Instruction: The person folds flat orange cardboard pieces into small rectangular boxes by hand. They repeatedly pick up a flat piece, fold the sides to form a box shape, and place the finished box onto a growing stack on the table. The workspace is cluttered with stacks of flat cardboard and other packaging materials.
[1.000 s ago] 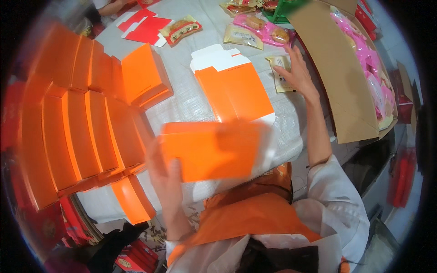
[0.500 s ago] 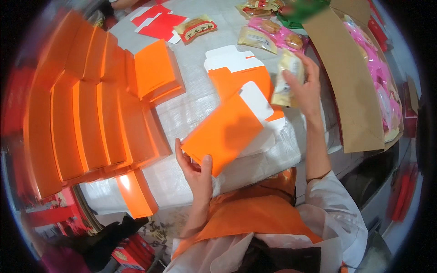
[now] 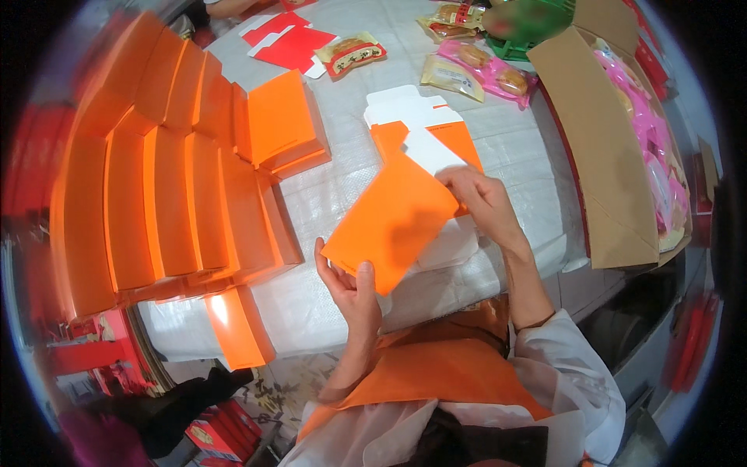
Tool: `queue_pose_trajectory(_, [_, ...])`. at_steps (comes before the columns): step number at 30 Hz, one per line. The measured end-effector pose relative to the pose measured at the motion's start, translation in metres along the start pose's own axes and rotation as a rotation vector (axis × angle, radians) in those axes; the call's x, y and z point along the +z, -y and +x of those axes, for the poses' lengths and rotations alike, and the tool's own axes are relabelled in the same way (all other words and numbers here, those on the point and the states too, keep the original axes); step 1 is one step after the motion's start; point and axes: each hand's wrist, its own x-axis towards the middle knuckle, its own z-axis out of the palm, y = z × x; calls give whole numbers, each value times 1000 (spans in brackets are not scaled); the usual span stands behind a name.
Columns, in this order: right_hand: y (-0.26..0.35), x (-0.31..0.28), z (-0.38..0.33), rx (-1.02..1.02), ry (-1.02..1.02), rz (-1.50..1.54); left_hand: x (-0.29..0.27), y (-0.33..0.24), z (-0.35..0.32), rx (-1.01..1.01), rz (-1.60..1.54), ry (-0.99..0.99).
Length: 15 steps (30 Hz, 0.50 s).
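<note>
My left hand (image 3: 354,300) grips the lower left corner of an orange paper box (image 3: 393,222), thumb on its upper face and fingers underneath. The box is tilted, its end with a white flap (image 3: 430,152) pointing away from me. At that upper right end is my right hand (image 3: 486,198), fingers curled in at the box edge. The fingertips are hidden, and no packet shows in them. Beneath the box lie flat orange-and-white box blanks (image 3: 405,105) on the table.
Stacked orange boxes (image 3: 167,210) fill the left side; another orange box (image 3: 240,327) lies at the near edge. Wrapped pastries (image 3: 510,80) lie at the back. A cardboard carton (image 3: 599,156) of pink packets stands right, a green basket (image 3: 537,23) beyond. Red blanks (image 3: 292,48) lie far left.
My right hand has moved left and down to the end of the box. The cream pastry packet it held is out of sight. My left hand still holds the box.
</note>
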Motion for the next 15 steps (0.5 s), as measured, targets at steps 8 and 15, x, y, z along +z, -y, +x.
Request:
queue_pose_trajectory(8, [2, 9, -21, -117, -114, 69, -7, 7, -14, -108, -164, -66])
queue_pose_trajectory(15, [-8, 25, -57, -46, 4, 204, -47, 9, -59, -111, 223, 498])
